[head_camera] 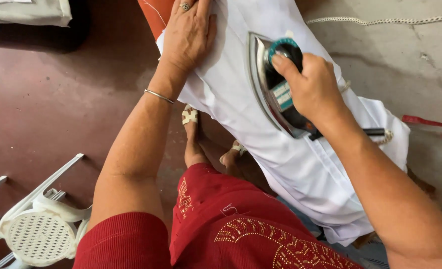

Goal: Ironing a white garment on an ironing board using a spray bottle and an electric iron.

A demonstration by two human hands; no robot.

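Head view: dark red floor [56, 99] at left, white plastic stool [39, 234] lower left, left hand [188, 35] flat on white cloth [290, 164] at centre, right hand [313, 87] clenched around iron [275, 89].

Support surfaces: narrow ironing board and floor.

The ironing board [153, 17] has an orange cover, visible only at its upper left edge; the rest is covered by a white garment [300, 169] spread flat along its length and hanging over the near end. An electric iron [273, 92] with a metal soleplate and dark handle rests on the garment, tilted onto one edge. The floor [56, 99] is dark red to the left and grey concrete to the right. A white plastic chair [39, 226] stands on the red section at lower left. A white cord [380, 21] lies on the grey section at upper right.
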